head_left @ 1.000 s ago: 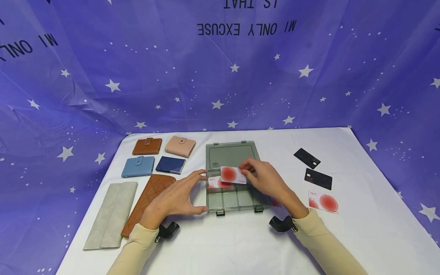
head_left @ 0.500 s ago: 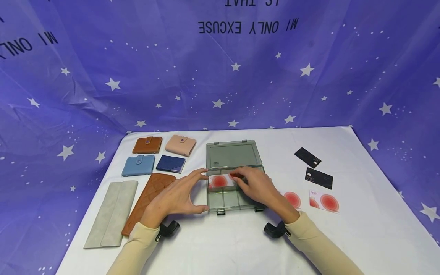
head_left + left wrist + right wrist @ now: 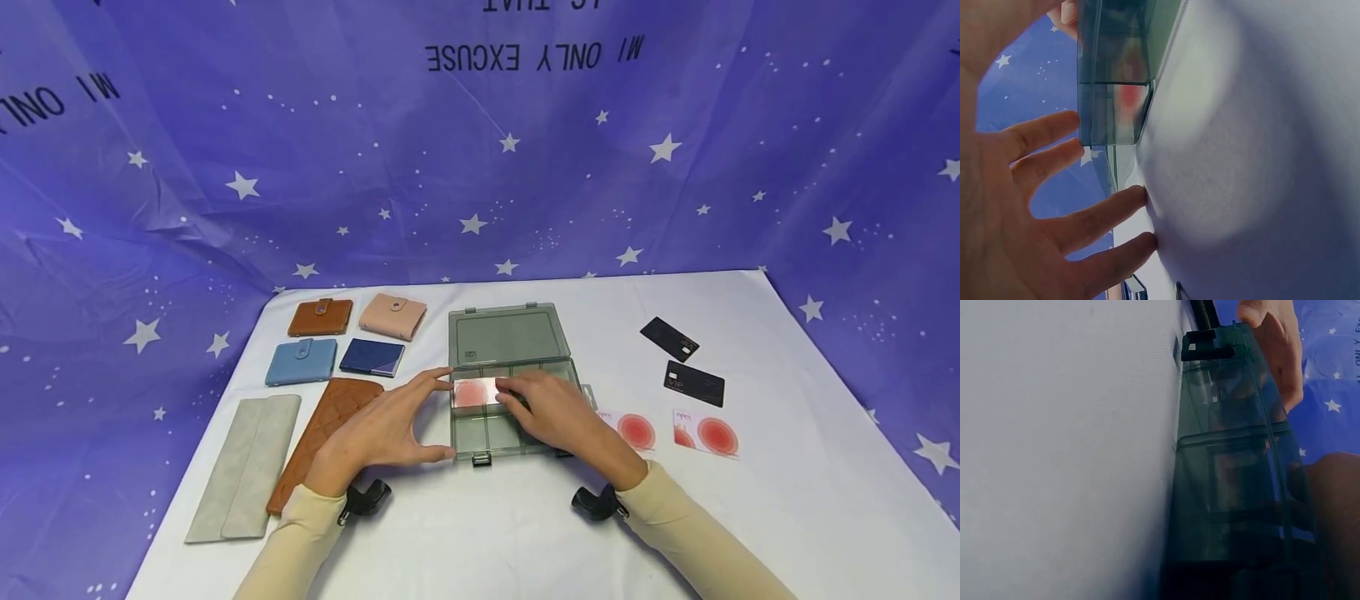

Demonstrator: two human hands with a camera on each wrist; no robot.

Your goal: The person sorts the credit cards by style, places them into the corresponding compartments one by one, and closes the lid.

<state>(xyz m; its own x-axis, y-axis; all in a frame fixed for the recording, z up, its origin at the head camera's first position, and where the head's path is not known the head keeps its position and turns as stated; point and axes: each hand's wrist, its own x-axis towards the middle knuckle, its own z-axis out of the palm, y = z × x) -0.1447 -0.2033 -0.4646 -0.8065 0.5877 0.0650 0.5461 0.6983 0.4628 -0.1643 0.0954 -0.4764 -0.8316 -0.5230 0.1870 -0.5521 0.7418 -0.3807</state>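
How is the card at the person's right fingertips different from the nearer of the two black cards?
The pale card has a reddish patch; the black card has VIP lettering. The pale card is pinched by the right hand, in or just over the box; the black card lies untouched on the white cloth. Both are rectangular.

Tabletop (image 3: 510, 533): is wearing matt white cloth, finely textured.
Box (image 3: 471, 433): is showing translucent plastic, smooth and glossy.
Red-printed card (image 3: 471, 392): is catching glare, smooth and shiny.
Black cards (image 3: 694, 384), near tabletop's right edge: are looking like smooth plastic.
Brown case (image 3: 311, 437): is showing quilted, leather-like material.
Snap wallets (image 3: 320, 318), tabletop's far left corner: are resembling smooth leather.
Backdrop (image 3: 375, 125): is hanging as smooth, faintly shiny cloth.
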